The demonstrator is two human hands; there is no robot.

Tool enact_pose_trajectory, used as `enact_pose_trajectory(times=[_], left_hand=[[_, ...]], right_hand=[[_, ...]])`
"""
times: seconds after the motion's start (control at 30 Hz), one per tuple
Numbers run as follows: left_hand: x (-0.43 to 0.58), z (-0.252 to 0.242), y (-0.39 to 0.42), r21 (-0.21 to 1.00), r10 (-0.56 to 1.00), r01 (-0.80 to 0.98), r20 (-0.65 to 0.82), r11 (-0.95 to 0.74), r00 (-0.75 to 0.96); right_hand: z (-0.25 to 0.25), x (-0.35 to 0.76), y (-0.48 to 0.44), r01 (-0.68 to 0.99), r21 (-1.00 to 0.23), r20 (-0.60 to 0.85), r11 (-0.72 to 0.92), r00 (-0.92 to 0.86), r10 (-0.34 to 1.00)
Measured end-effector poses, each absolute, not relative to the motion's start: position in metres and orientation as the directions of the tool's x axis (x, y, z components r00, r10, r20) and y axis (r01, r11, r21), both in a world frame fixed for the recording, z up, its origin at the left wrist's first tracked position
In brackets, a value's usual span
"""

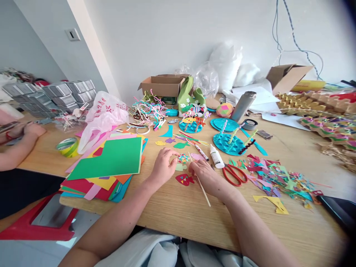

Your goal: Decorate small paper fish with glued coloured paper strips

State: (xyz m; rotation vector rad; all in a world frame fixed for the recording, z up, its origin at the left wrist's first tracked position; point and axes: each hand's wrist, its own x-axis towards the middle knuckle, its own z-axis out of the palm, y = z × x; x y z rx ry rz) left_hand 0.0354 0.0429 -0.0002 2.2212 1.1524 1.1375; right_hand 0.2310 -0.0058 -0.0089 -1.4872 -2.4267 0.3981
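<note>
While a thin, pale wooden stick (205,194) is held slantwise in the closed fingers of the right hand (204,174), the left hand (164,167) is kept partly open, its thumb and forefinger parted. Between the hands, a small paper cutout dotted with many colours (183,158) is laid flat on the wooden worktop (167,207); whether it is touched by the left fingertips cannot be told. A red paper fish with coloured triangles (183,180) is set between the hands on the near side, and a pale green paper cutout (180,167) just beyond it.

Close beyond the right hand, space is taken up by a white plastic glue bottle (216,156) and a white marker with a dark cap (202,152); just to its right, red-handled scissors (235,175) are placed, followed by a loose heap of multicoloured paper scraps (278,178). To the left of the left hand, a stack topped by a green paper sheet (114,157) is spread.

The pink paper cutout (197,156) is partly covered by the right hand, and the scissor blades are hard to make out. At the far left, another person's hands (33,129) are seen, that body being cut off by the frame.
</note>
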Motion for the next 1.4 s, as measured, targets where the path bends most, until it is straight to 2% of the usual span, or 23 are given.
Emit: enact_pose_trajectory(times=[0.27,0.43,0.6,0.77,0.83,0.93,1.07,1.23,1.4], left_hand=[[0.036,-0.007,0.044,0.661,0.810,0.469,0.473,-0.586,0.346],[0.036,-0.010,0.045,0.719,0.842,0.447,0.397,-0.532,0.365],[0.038,-0.006,0.043,0.839,0.879,0.361,0.253,-0.408,0.404],[0.038,0.005,0.038,0.948,0.884,0.241,0.076,-0.207,0.461],[0.038,0.006,0.037,0.969,0.867,0.198,0.027,-0.144,0.498],[0.037,0.003,0.037,0.967,0.853,0.225,-0.018,-0.117,0.521],[0.038,-0.001,0.039,0.954,0.856,0.275,-0.043,-0.117,0.515],[0.037,0.005,0.037,0.965,0.863,0.240,-0.036,-0.101,0.504],[0.036,0.011,0.034,0.970,0.855,0.217,-0.017,-0.112,0.519]], right_hand=[[-0.007,0.230,-0.007,0.810,-0.398,0.079,0.431,-0.438,0.896],[-0.004,0.229,-0.010,0.812,-0.398,0.078,0.427,-0.434,0.898],[-0.001,0.230,-0.011,0.810,-0.396,0.125,0.433,-0.420,0.899],[0.002,0.233,-0.010,0.765,-0.434,0.263,0.476,-0.398,0.879],[0.004,0.233,-0.010,0.739,-0.458,0.300,0.494,-0.394,0.868],[0.008,0.231,-0.010,0.715,-0.491,0.323,0.498,-0.382,0.866],[0.012,0.228,-0.011,0.697,-0.549,0.333,0.461,-0.324,0.886],[0.018,0.226,-0.013,0.642,-0.671,0.305,0.371,-0.218,0.927],[0.023,0.219,-0.015,0.613,-0.723,0.208,0.319,-0.246,0.947]])
